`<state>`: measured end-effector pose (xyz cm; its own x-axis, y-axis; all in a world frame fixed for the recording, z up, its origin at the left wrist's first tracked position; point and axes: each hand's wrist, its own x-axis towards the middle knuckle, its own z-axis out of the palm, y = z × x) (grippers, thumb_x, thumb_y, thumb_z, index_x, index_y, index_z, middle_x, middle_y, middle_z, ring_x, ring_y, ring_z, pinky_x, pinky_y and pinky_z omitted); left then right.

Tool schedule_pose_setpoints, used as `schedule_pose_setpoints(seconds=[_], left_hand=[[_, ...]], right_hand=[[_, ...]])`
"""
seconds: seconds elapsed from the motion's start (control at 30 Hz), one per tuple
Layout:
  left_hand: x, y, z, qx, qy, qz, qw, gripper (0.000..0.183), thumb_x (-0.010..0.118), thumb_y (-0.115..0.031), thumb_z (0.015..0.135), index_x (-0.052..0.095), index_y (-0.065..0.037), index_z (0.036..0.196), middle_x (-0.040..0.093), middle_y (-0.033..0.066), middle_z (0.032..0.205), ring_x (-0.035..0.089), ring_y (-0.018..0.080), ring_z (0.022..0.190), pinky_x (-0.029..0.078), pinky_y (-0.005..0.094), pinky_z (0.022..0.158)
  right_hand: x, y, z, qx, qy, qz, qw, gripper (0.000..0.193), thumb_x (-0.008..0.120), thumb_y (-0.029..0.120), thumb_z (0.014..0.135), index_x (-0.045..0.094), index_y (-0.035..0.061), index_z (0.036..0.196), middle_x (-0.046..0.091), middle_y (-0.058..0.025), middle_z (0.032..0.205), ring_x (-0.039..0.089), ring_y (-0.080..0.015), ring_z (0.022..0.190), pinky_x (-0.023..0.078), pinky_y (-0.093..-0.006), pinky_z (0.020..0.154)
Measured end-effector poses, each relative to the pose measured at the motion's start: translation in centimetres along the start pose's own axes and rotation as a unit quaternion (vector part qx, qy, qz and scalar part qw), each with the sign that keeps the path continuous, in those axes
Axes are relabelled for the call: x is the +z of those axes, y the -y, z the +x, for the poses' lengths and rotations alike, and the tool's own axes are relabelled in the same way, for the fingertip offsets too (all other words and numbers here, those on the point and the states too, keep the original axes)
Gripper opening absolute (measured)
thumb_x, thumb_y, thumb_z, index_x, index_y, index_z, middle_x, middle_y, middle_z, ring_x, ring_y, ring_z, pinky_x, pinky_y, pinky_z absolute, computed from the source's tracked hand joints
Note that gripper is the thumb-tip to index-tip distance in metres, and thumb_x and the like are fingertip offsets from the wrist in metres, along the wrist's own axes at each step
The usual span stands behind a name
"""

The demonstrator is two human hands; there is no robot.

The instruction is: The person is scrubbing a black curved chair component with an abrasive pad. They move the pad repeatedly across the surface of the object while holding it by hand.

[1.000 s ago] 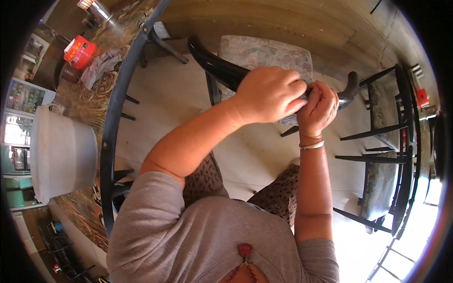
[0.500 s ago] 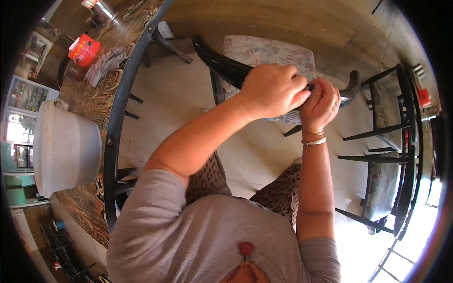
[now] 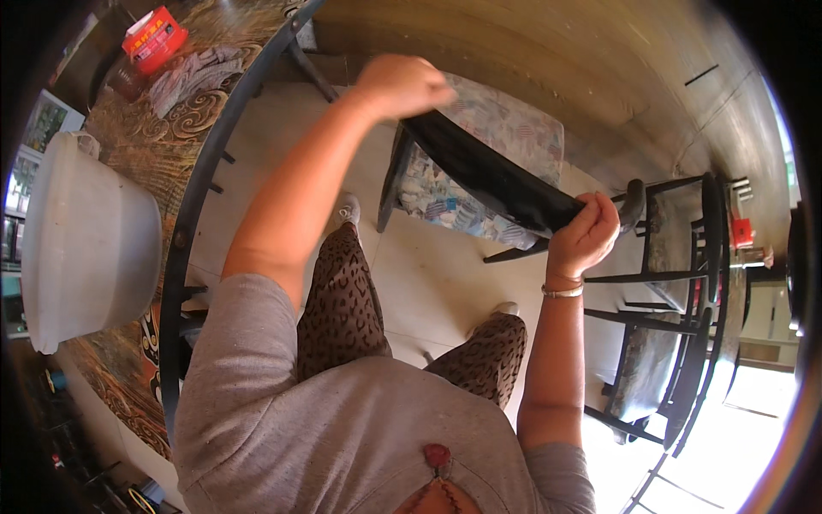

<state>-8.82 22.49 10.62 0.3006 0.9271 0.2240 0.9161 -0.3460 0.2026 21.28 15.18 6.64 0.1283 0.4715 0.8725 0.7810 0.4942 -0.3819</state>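
My R hand (image 3: 585, 233) is curled round the glossy black curved chair-back rail (image 3: 497, 182), nr its R end. My L hand (image 3: 404, 87), blurry, is up by the rail's other end, fingers bent in; can't tell if it's gripping. Rail's in front of me, w/ the pale multicolour patterned seat (image 3: 509, 116) behind. Big whitish plastic tub (image 3: 101, 244) sits on the brown swirl-patterned tbl (image 3: 204, 122), to my L.

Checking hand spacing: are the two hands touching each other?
No, a bare stretch of the black chair back shows between the left hand, near one end, and the right hand, toward the other.
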Motion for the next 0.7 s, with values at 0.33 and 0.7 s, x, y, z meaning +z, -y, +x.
schedule_pose_setpoints(seconds=[0.33,0.7], left_hand=[[0.6,-8.4,-3.3,0.182,-0.139,-0.197,0.953,0.031,0.056,-0.040,0.082,0.060,-0.013,0.068,0.055,0.0057,0.065,0.058,0.0243,0.057,0.045,0.0380,0.051],[0.9,0.8,-0.2,-0.015,-0.065,-0.142,0.988,0.031,0.052,-0.037,0.079,0.065,-0.010,0.071,0.062,0.0097,0.073,0.060,0.0303,0.064,0.047,0.0431,0.059]], right_hand=[[-0.5,0.3,-0.6,0.029,0.022,0.070,0.997,0.012,0.043,0.002,0.091,0.048,-0.0025,0.100,0.057,-0.0122,0.084,0.055,-0.0202,0.074,0.047,-0.0307,0.071],[-0.2,1.0,-0.3,0.029,0.041,0.025,0.998,0.014,0.040,0.006,0.092,0.048,-0.0039,0.099,0.053,-0.0127,0.085,0.053,-0.0204,0.075,0.045,-0.0319,0.073]])
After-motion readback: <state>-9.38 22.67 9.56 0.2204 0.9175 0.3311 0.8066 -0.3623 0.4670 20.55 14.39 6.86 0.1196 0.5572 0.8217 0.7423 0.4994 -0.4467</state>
